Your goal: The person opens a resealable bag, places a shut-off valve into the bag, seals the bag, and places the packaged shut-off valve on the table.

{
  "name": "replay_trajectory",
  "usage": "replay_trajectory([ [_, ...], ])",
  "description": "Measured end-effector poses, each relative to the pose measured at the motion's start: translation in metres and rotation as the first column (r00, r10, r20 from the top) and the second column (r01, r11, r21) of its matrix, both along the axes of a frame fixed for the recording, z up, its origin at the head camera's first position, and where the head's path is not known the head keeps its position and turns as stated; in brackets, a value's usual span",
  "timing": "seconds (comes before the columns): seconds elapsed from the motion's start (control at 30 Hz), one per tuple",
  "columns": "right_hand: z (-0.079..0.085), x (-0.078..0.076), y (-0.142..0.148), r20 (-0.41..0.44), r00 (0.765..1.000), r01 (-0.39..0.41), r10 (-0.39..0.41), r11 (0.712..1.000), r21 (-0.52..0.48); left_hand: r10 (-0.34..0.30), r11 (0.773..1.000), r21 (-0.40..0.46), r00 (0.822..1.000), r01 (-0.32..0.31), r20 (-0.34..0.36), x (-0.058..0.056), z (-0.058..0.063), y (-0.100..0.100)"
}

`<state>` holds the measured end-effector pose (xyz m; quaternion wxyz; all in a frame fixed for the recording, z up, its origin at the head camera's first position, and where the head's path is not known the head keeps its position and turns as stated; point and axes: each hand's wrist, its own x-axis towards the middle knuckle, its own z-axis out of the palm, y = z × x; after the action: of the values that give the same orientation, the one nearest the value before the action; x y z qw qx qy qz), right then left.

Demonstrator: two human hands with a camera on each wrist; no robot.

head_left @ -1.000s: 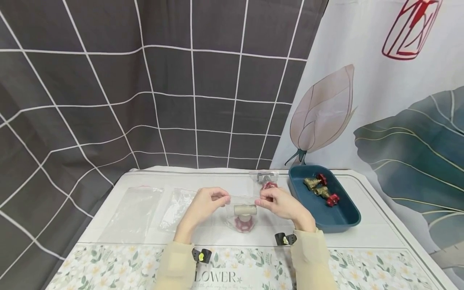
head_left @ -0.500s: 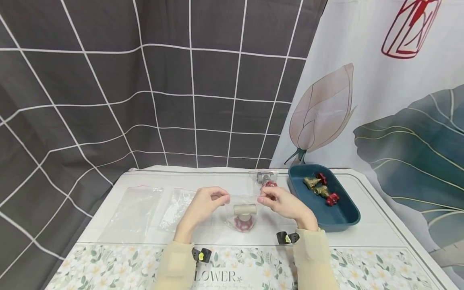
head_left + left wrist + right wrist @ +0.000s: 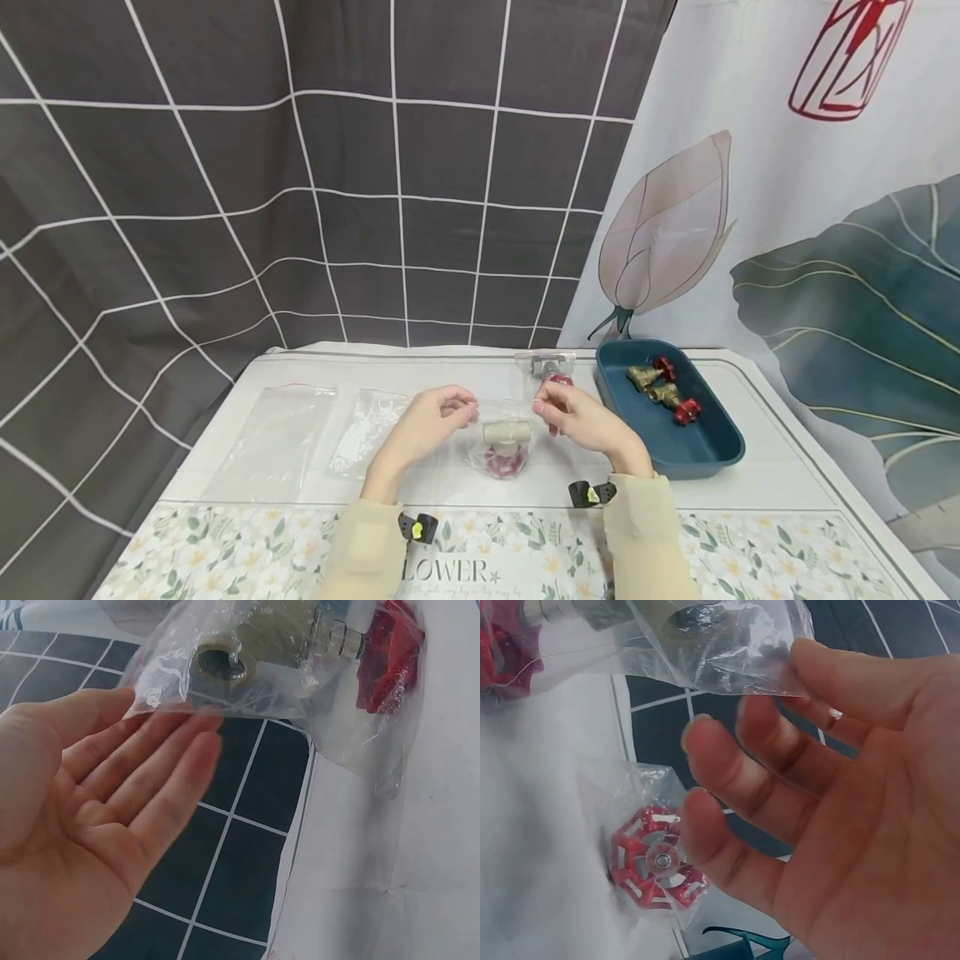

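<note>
Between my hands hangs a clear plastic bag (image 3: 477, 454) with a valve (image 3: 506, 432) inside it; the brass-coloured body is uppermost and its red handwheel (image 3: 390, 660) points down toward me. My left hand (image 3: 429, 423) pinches the bag's top left corner between thumb and fingers. At the top right corner, my right hand (image 3: 583, 423) pinches the film with thumb and forefinger. In the right wrist view, the other right fingers are loosely bent below the bag. Behind the right hand lies another bagged valve (image 3: 552, 367), its red wheel partly covered by the hand.
A blue tray (image 3: 708, 454) at the right holds brass valves (image 3: 663, 393) with red handwheels. Two flat clear bags (image 3: 273, 442) lie on the white tablecloth (image 3: 465, 379) at the left. A dark checked curtain (image 3: 442, 233) rises behind the table.
The right fingertips have shifted slightly outward and up along the bag's top edge. The left hand and the bagged valve have hardly moved.
</note>
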<state>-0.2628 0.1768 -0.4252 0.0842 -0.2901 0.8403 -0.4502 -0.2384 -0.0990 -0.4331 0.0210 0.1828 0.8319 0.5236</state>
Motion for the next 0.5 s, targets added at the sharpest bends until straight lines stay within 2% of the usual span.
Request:
replay_trajectory([
  [0.17,-0.002,0.001,0.002,0.043,0.999,-0.008,0.008,1.0,0.002,-0.089,0.995,-0.027,0.993,0.091,0.071,0.001,-0.004,-0.001],
  [0.3,-0.004,0.002,0.005,0.065,0.997,-0.047,0.045,0.998,0.033,-0.146,0.986,-0.071,0.984,0.153,0.104,0.0,-0.008,-0.002],
  [0.5,-0.014,-0.001,0.002,0.09,0.988,-0.131,0.123,0.987,0.088,-0.209,0.956,-0.186,0.971,0.228,0.119,0.0,-0.011,-0.001],
])
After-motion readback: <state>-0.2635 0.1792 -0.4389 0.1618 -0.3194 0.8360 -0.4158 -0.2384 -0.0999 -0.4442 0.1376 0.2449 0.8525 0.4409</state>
